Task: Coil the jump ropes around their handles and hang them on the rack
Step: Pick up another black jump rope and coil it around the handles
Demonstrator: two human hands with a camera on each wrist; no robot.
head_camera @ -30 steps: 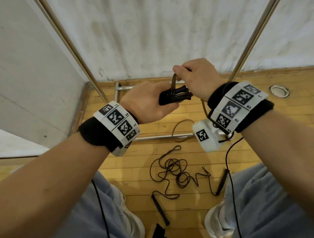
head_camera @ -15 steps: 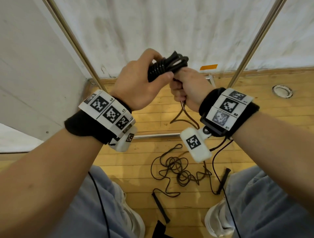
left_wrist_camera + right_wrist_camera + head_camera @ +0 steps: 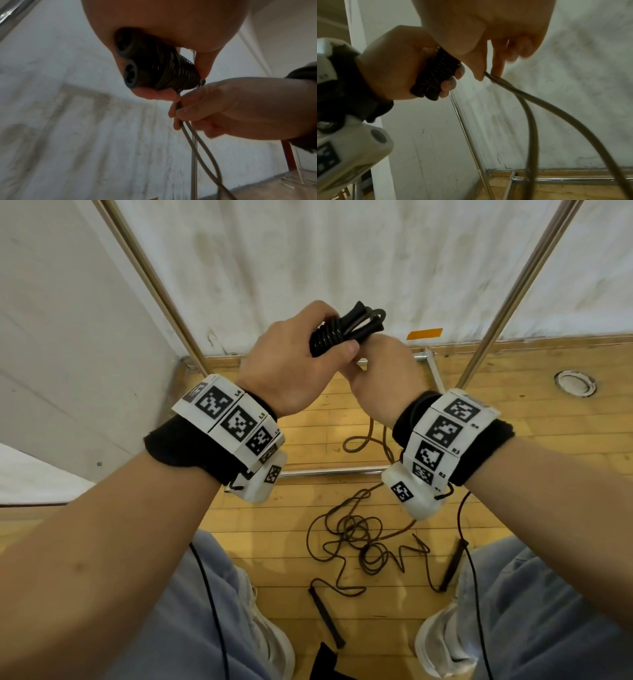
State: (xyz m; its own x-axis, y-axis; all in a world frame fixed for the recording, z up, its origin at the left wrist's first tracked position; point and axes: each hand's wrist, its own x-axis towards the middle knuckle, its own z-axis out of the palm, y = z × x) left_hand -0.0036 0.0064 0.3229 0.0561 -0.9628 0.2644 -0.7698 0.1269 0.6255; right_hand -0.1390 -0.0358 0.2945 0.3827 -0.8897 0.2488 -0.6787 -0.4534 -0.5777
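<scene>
- Head view is showing my left hand [image 3: 291, 364] wrapping its fingers and thumb around the two handles [image 3: 346, 332] held side by side, with tight turns of rope [image 3: 325, 340] already lying on them. If I am loosening that grip while I am turning, the coils are likely sliding toward the handle ends and springing off.
- My right hand [image 3: 380, 381] is sitting just below, pinching the doubled free strand [image 3: 513, 88] between thumb and fingers. If I am letting the tension drop here, the next turn is probably going on slack and crossing over the others.
- The tail is hanging down in a loop [image 3: 363, 440] in front of my wrist camera's cable; I am risking a snag if I am swinging it wide.
- A second jump rope [image 3: 356, 539] is lying tangled on the floor [image 3: 513, 460] between my feet, its handles apart from each other. The hanging loop is coming near it, so it may be catching and dragging that tangle up.
- The rack [image 3: 527, 285] is standing beyond, its poles rising on both sides. Nothing is hanging that I can see; a loosely finished bundle is likely unwinding once hung.
</scene>
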